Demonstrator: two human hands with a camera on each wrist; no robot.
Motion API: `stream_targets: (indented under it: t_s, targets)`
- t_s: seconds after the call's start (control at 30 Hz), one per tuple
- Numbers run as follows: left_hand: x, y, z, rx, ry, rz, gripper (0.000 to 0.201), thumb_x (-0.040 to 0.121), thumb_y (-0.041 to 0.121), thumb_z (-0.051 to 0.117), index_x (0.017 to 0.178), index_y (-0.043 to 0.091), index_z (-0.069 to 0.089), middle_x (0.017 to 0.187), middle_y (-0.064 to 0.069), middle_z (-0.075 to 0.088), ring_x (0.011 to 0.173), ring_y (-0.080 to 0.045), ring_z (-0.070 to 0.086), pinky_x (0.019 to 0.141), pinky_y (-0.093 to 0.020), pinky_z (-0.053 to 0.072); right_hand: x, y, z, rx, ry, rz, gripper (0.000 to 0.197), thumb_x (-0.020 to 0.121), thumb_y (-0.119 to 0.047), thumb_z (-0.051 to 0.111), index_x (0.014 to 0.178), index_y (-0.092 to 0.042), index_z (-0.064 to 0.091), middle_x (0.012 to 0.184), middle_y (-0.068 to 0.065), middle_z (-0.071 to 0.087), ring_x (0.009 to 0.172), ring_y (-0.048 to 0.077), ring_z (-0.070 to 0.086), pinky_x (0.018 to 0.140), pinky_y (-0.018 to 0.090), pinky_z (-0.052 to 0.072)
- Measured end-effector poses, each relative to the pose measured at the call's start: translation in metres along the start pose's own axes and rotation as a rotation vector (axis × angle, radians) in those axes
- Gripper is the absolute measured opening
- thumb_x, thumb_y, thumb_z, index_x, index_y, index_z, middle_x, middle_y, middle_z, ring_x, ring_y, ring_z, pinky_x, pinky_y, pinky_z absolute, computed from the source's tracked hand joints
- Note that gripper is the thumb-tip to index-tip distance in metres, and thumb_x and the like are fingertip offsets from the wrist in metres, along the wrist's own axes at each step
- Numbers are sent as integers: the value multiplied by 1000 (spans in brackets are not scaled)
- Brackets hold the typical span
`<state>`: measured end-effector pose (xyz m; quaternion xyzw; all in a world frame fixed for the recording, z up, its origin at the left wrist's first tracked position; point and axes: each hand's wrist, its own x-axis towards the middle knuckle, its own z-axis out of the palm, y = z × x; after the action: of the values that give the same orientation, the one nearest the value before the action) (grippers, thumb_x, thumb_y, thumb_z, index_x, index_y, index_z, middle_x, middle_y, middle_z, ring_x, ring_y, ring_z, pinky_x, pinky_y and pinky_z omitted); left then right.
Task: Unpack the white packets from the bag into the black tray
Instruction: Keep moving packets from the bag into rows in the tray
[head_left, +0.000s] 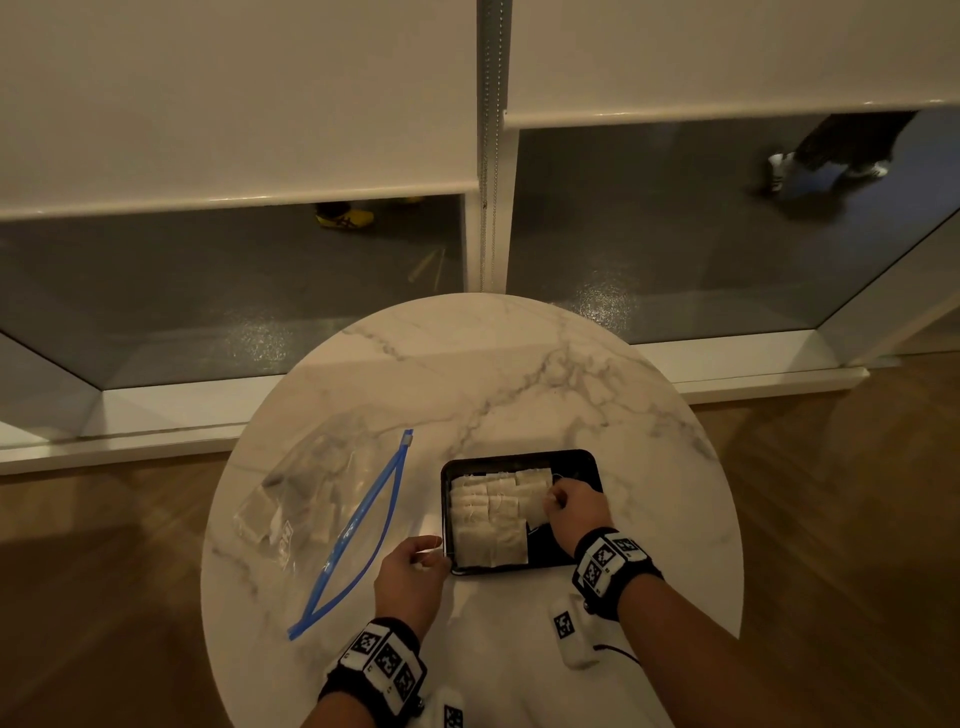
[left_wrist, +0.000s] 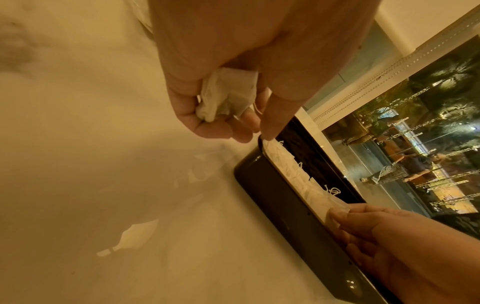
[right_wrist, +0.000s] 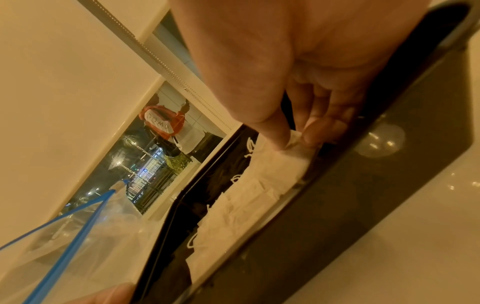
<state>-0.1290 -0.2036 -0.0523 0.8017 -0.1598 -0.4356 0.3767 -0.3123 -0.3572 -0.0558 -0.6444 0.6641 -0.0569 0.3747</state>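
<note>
A black tray (head_left: 582, 460) sits on the round marble table (head_left: 519, 364), with several white packets (head_left: 488, 519) laid in rows inside it. My right hand (head_left: 558, 501) reaches into the tray and pinches the edge of one white packet (right_wrist: 293, 139) between thumb and finger. My left hand (head_left: 421, 558) rests by the tray's near left corner, its fingers curled round a crumpled white packet (left_wrist: 226, 96). To the left lies the clear zip bag (head_left: 311, 514) with a blue seal (head_left: 363, 530), open, with more packets inside.
A small white tagged device (head_left: 569, 631) with a cord lies on the table by my right forearm. The table's far half is bare marble. Beyond it are glass panels with lowered blinds (head_left: 234, 104), and wooden floor (head_left: 857, 493) on both sides.
</note>
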Motion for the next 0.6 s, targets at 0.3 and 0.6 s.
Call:
stream_targets:
  t_s: [0.3, 0.6]
  targets:
    - [0, 1, -2, 2, -1, 7, 20, 87, 14, 69, 99, 30, 68, 95, -5, 71, 84, -24, 68, 85, -44, 59, 1, -3, 2, -20, -2, 110, 18, 86, -17, 59, 68, -15, 57, 73, 3, 60, 70, 20, 58, 64, 24, 48]
    - [-1, 0, -2, -7, 6, -12, 19, 87, 18, 72, 97, 33, 65, 97, -5, 70, 85, -24, 68, 85, -47, 59, 2, -4, 1, -6, -7, 50, 12, 80, -15, 68, 91, -15, 62, 84, 1, 64, 75, 14, 59, 66, 21, 48]
